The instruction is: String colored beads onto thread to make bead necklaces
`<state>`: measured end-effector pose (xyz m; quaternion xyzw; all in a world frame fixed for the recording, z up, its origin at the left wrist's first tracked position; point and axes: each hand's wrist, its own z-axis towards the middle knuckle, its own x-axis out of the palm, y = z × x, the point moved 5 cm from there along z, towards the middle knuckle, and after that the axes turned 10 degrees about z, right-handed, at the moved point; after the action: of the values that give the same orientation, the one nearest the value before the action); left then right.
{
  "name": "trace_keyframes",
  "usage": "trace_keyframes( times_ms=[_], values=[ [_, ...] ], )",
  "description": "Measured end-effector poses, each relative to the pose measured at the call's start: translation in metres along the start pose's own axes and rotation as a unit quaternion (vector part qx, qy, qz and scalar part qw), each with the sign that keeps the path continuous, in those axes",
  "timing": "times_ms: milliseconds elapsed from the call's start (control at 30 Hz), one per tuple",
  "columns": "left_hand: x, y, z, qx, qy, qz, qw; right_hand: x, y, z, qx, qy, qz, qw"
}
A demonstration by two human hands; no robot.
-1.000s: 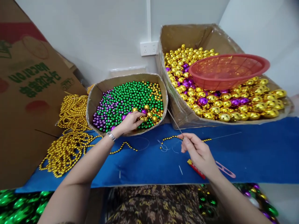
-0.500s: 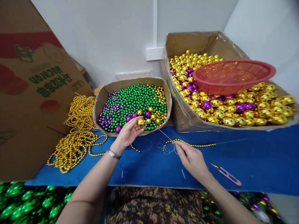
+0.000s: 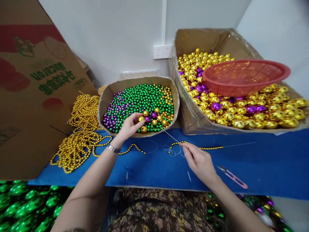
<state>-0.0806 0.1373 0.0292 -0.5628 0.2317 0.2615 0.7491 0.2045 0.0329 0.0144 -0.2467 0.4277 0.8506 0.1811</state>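
Note:
My left hand (image 3: 129,126) is over the near edge of a small carton (image 3: 109,86) of green, purple and gold beads. Its thumb and fingers pinch a large gold bead (image 3: 141,119). Other large gold and purple beads lie just beyond the fingertips. My right hand (image 3: 199,162), low over the blue tabletop, grips a long thin needle (image 3: 170,133) whose far end points into the carton. Beside that hand lie a loosely looped clear thread (image 3: 172,150) and a short string of small gold beads (image 3: 211,148).
Gold bead strands (image 3: 72,149) are heaped at the left by a tall cardboard box (image 3: 26,106). A big carton (image 3: 190,124) of gold and purple beads stands back right, a red plastic basket (image 3: 246,75) on top. Pink thread snips (image 3: 233,177) lie at the right.
My left hand has shifted slightly left over the small carton, still with a gold bead at its fingertips. My right hand keeps the needle almost in place. The camera view has shifted slightly.

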Motion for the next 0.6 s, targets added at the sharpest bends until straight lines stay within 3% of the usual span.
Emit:
trace_keyframes(
  times_ms=[133, 267, 400, 600],
  values=[
    [0.007, -0.007, 0.010, 0.102, 0.024, 0.204, 0.973, 0.004, -0.003, -0.003, -0.017, -0.009, -0.007, 1.000],
    [0.033, -0.026, 0.011, 0.183, 0.089, 0.316, 0.927, 0.005, -0.006, -0.004, -0.021, -0.018, -0.015, 1.000],
    [0.063, -0.038, 0.014, 0.213, 0.212, 0.408, 0.862, 0.005, -0.005, -0.003, -0.016, -0.014, -0.010, 1.000],
    [0.073, -0.036, 0.019, 0.229, 0.262, 0.459, 0.817, 0.003, -0.005, -0.006, -0.019, -0.016, 0.004, 1.000]
  ],
)
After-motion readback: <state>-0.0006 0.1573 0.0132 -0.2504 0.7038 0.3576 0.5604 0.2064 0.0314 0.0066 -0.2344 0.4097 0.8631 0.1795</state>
